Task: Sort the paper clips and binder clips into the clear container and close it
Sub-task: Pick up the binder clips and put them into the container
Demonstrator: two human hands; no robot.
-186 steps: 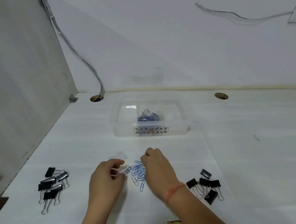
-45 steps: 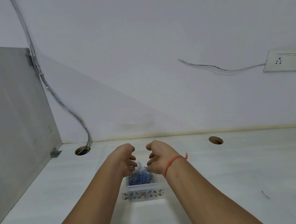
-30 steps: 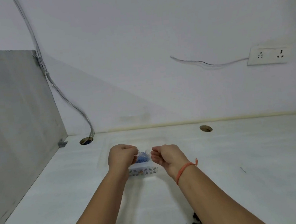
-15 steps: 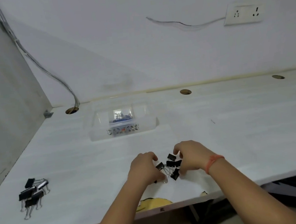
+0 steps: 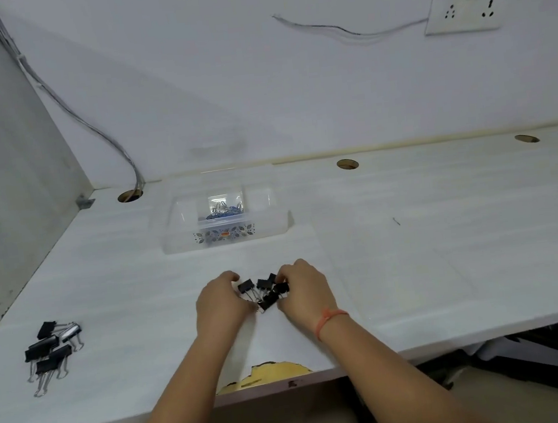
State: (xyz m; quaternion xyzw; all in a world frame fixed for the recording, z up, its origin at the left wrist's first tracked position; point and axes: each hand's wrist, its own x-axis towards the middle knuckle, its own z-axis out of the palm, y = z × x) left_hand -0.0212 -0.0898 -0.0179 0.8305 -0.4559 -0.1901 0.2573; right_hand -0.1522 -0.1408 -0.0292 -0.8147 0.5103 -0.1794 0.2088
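clutching binder clips (image 5: 265,290) in curled left grip (image 5: 220,302) and right grip (image 5: 304,289), white desk (image 5: 412,249); socket (image 5: 462,14) on wall (image 5: 258,93).

One wide-angle view, from a camera worn on the person's head. It faces forward and down over a white worktop (image 5: 414,266). Both forearms enter from the bottom edge. The left hand (image 5: 220,303) and right hand (image 5: 305,293) are close to the lens, and their fingers (image 5: 294,270) curl round black binder clips (image 5: 265,292) just below the middle of the frame. Beyond the fingers sits the clear container (image 5: 183,235). Farther beyond, the wall (image 5: 292,89) fills the upper half. Left of the fingers, a grey side panel (image 5: 8,171) closes the view. On the viewer's side of the fingers, the worktop's front edge and the dark space under it show.
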